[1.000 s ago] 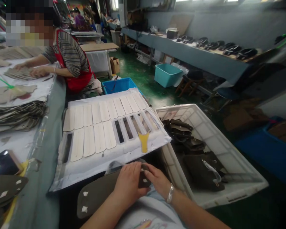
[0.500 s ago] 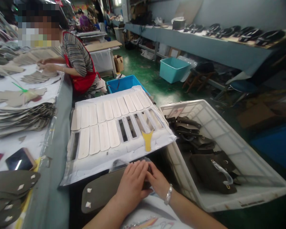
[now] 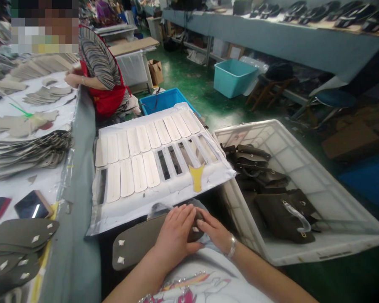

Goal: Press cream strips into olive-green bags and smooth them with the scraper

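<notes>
A long dark-grey bag panel (image 3: 135, 242) with rounded corners and small white bits near its ends lies across my lap. My left hand (image 3: 178, 229) is laid over its right half, fingers together on its face and thumb at the lower edge. My right hand (image 3: 215, 230) closes round the panel's right end, a bracelet on that wrist. Clear plastic (image 3: 159, 208) shows behind the panel's upper edge; what it wraps is hidden. Just beyond is a white-covered board (image 3: 120, 219) with rows of pale strips (image 3: 140, 174) and a yellow Y-shaped piece (image 3: 196, 177).
To the right a white plastic crate (image 3: 334, 204) holds several dark bags (image 3: 284, 214). On the left table are similar grey panels (image 3: 19, 235), a phone (image 3: 33, 205) and stacked pieces (image 3: 28, 151). A co-worker in a red apron (image 3: 105, 99) sits beyond, near a blue bin (image 3: 164, 101).
The view has tilted down and shifted slightly. My right hand has moved a little off my left, showing more of the panel's right end. The co-worker's hands have moved toward the table edge.
</notes>
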`<state>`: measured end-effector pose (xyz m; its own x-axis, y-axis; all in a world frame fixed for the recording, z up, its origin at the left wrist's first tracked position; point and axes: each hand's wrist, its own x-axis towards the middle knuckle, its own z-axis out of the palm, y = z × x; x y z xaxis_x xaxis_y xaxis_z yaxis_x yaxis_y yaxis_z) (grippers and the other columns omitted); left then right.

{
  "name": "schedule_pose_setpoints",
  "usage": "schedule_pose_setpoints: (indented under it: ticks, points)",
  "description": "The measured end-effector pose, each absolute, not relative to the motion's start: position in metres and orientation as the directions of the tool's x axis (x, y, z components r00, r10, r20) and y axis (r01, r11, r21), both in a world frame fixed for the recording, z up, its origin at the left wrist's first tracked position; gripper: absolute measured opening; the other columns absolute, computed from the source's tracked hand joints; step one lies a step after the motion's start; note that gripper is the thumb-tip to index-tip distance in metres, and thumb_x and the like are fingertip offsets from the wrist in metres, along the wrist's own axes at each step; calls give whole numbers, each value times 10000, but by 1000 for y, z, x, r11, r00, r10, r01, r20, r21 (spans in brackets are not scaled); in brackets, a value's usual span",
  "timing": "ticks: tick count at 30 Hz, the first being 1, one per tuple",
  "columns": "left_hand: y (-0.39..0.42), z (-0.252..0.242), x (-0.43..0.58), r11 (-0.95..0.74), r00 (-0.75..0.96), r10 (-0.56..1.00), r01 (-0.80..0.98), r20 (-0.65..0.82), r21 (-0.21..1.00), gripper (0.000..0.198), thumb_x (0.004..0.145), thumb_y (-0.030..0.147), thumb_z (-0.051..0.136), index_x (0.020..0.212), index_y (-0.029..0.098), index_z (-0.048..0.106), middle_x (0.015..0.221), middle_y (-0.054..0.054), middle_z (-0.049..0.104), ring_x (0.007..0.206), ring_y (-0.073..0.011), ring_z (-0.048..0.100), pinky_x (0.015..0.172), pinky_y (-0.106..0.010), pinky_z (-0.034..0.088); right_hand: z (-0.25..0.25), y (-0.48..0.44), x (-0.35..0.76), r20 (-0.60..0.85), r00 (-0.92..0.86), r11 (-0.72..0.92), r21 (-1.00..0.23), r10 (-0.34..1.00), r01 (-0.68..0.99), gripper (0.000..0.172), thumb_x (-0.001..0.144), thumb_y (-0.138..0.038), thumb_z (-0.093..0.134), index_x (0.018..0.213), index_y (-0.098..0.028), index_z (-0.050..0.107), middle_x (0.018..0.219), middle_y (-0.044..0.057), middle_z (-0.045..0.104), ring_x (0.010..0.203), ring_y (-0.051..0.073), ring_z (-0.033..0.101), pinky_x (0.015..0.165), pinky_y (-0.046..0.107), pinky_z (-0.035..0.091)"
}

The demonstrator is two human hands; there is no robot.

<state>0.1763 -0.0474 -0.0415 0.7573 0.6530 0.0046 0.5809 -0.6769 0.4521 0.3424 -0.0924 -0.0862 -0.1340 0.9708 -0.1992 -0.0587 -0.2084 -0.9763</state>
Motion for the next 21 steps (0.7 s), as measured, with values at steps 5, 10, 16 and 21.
schedule_pose_setpoints:
  ticks: [5,10,16,21]
  points:
    - [-44,-38,167,-626,758,651,559,-30,544,743,648,325,687,1308,200,371,1368,-116,402,1251,-286,357,1039,-502,282,-82,-86,346,-144,-221,-141,-990,965,26,440,860,-324,441,1286,-226,390,1315,58,468,1202,174,434,1054,384,302]
    - [-46,-39,165,-579,710,704,584,-11,568,712,629,263,677,1276,176,393,1303,-128,451,1191,-289,404,1012,-486,315,-84,-85,347,-170,-230,-164,-985,958,47,491,847,-387,461,1297,-210,375,1322,85,452,1223,183,410,1066,396,276]
    - [-42,-35,167,-558,702,707,628,-86,543,820,611,315,688,1317,145,306,1269,-158,463,1146,-305,440,977,-475,341,-85,-83,355,-259,-231,-250,-966,938,68,673,786,-456,557,1354,-219,285,1392,132,358,1227,211,414,1037,430,324]
    - [-40,-36,167,-598,720,692,610,-49,519,808,621,307,667,1317,144,290,1243,-161,468,1117,-307,453,953,-464,353,-82,-81,354,-258,-257,-256,-966,931,42,620,795,-454,551,1329,-225,334,1370,122,398,1233,219,409,1029,439,336]
